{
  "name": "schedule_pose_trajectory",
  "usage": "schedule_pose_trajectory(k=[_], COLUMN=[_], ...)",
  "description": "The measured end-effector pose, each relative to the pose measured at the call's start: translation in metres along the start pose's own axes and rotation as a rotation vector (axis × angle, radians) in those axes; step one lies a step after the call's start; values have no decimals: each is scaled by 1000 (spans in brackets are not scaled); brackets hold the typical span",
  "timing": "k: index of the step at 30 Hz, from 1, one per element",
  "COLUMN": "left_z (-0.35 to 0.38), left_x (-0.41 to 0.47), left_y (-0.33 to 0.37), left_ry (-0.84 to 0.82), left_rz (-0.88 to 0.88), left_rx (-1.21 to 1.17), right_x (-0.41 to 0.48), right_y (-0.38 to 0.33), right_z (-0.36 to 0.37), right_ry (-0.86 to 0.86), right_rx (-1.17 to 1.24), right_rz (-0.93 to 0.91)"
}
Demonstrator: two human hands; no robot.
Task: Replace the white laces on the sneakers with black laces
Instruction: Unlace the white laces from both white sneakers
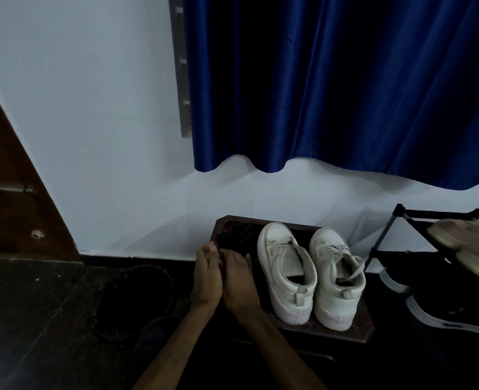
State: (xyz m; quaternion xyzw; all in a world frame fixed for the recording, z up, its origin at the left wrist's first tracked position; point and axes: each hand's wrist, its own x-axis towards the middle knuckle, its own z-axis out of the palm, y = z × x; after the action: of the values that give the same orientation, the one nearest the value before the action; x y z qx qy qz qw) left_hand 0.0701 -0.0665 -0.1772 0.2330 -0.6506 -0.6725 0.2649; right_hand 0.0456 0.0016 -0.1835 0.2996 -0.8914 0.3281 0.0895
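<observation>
Both sneakers stand side by side on the low dark wooden worktop point(359, 319), heels towards the person. The left sneaker point(286, 271) and the right sneaker point(336, 277) both have their white laces point(334, 251) threaded, loosened at the top, so the swap looks barely begun. From where I stand, the step in hand seems to be sorting out the black laces point(238, 233), which lie in a tangled heap on the worktop's far left corner, just beside the left sneaker. The left hand point(207, 277) and right hand point(238, 280) are pressed close together at the near edge of that heap, fingers bent inward. It is too dark there to tell whether either one has a lace in its grip. Next, I'd guess, one black lace must be teased free, or the white ones drawn out eyelet by eyelet. A dark mesh basket point(137, 299) sits on the floor to the left, its contents lost in shadow. The shoe rack point(381, 240) on the right holds a tan shoe point(469, 243) above a black shoe point(452, 313).
</observation>
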Motion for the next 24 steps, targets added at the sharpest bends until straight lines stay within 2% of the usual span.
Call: schedule_pose_trajectory(k=[2, 4, 7, 10, 13, 15, 17, 19, 21, 24], left_z=[0, -1, -9, -9, 11, 29, 52, 72, 87, 100], left_x=[1, 5, 13, 7, -6, -22, -44, -65, -77, -81], left_y=[9, 14, 13, 30, 57, 78, 98, 105, 100, 92], left_ry=[28, 75, 111, 106, -7, -164, -371, -520, -592, -632], left_rz=[25, 109, 204, 272, 444, 555, 658, 774, 866, 850], left_rx=[3, 82, 310, 410, 385, 431, 528, 689, 888, 1020], right_x=[1, 6, 18, 31, 39, 44, 40, 27, 5, -24], right_y=[1, -6, -20, -27, -16, 5, 36, 62, 81, 104], right_z=[-2, -15, -40, -79, -135, -168, -201, -228, -243, -244], right_ry=[-15, -27, 6, -6, -81, -141, -168, -214, -301, -385], right_rx=[-293, -474, -621, -745, -727, -638, -453, -296, -258, -206], right_rz=[-95, -178, -309, -317, -154, 30, 147, 178, 176, 195])
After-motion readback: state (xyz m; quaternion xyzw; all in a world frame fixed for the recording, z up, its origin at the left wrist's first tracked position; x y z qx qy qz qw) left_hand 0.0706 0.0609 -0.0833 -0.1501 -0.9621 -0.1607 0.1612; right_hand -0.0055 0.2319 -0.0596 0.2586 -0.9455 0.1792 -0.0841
